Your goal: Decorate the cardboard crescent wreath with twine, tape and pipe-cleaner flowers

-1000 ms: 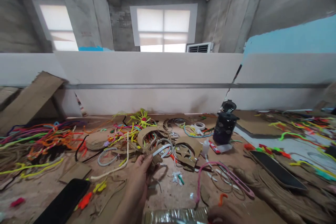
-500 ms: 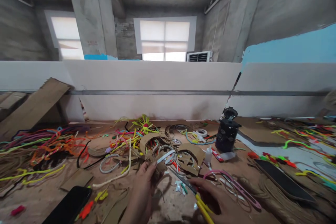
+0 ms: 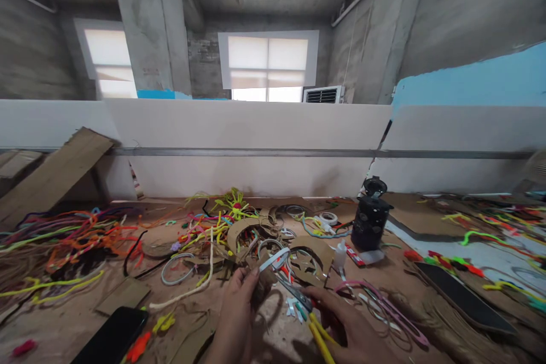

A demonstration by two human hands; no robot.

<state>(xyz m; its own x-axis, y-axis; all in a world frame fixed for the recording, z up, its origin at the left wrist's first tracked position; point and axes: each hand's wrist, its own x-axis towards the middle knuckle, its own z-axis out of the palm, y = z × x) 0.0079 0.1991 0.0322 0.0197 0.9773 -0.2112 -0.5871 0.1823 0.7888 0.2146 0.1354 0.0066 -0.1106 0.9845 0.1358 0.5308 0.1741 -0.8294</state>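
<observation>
In the head view my left hand (image 3: 239, 307) is closed, pinching a narrow white strip (image 3: 273, 260) between thumb and fingers. The strip juts up and to the right from my fingertips. My right hand (image 3: 347, 321) is wrapped around yellow-handled scissors (image 3: 316, 327), whose metal blades point up and left, just below the strip. Small white and teal scraps (image 3: 295, 308) lie on the table under the blades. Beyond my hands sit a cut cardboard piece (image 3: 313, 256) with a round opening and a pale ring (image 3: 177, 268).
A black phone (image 3: 111, 336) lies at the front left. Tangled coloured pipe cleaners (image 3: 91, 233) spread over the left side. A black canister (image 3: 370, 222) with its lid up stands right of centre, beside a small white bottle (image 3: 340, 255). A dark flat panel (image 3: 463, 296) lies at the right.
My left hand has shifted slightly right with the white strip. My right hand and the scissors have moved a little left, bringing the two hands closer together.
</observation>
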